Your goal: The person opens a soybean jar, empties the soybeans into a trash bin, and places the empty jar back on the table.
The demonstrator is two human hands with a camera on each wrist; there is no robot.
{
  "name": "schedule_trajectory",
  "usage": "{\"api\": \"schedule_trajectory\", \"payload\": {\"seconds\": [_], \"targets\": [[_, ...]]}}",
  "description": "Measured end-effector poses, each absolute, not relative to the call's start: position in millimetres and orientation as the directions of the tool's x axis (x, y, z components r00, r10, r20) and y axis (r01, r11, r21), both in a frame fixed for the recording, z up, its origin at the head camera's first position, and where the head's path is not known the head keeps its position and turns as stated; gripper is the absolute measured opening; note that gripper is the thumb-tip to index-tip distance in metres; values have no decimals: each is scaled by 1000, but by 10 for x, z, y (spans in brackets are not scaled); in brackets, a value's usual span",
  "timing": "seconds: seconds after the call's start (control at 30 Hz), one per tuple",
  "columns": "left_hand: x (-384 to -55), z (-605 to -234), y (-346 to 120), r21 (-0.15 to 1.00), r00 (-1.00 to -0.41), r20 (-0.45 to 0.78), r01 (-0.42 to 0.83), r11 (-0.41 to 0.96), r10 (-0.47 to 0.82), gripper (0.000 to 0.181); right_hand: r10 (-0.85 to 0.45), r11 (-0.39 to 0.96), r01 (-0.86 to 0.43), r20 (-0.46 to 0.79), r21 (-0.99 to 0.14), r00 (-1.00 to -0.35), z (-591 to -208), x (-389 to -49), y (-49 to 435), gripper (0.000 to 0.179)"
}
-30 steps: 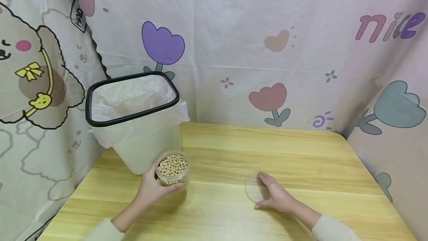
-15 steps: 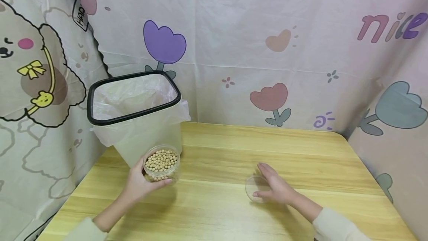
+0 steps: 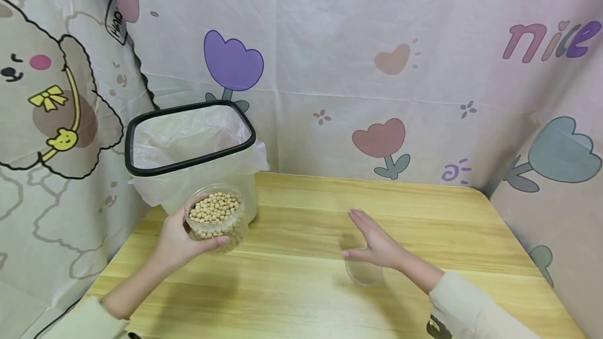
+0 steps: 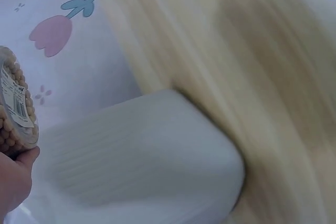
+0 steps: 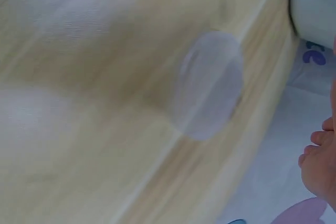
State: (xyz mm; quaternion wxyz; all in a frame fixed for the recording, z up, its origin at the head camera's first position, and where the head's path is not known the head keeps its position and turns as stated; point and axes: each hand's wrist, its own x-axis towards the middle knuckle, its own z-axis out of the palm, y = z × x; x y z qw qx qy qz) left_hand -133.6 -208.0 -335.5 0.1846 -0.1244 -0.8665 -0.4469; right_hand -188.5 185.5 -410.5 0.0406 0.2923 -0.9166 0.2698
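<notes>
My left hand [image 3: 176, 242] grips a clear plastic jar [image 3: 216, 221] from its left side, thumb across the front. Round beige beans, like soybeans, fill the uncovered jar, which is held above the table in front of the bin. In the left wrist view a label with a barcode shows on the jar's base [image 4: 16, 100]. My right hand [image 3: 379, 245] hovers with fingers and thumb spread, holding nothing. Beneath it a clear round lid [image 3: 365, 275] lies flat on the table; the right wrist view shows the whole lid [image 5: 210, 85].
A pale bin [image 3: 242, 190] with a black rim and a white liner bag stands at the table's back left. The wood-grain table [image 3: 301, 297] runs back to a printed curtain [image 3: 320, 41], which also hangs along both sides.
My left hand has lifted the jar and carried it left, closer to the bin. The right hand has let go of the lid and risen away from it.
</notes>
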Motion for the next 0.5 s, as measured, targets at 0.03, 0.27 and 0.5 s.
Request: {"api": "schedule_trajectory", "payload": {"seconds": [0.03, 0.27, 0.5], "targets": [[-1335, -3321, -2086, 728, -900, 434, 384, 568, 53, 84, -517, 683, -561, 232, -468, -824, -4072, -1896, 1833, 90], [-1357, -3085, -2121, 720, -869, 492, 441, 536, 53, 77, -538, 671, -591, 255, -448, -803, -3827, -1983, 1687, 90], [-1396, -2837, -2193, 713, -834, 551, 488, 504, 29, 74, -551, 670, -592, 235, -448, -801, -3615, -2059, 1544, 92]]}}
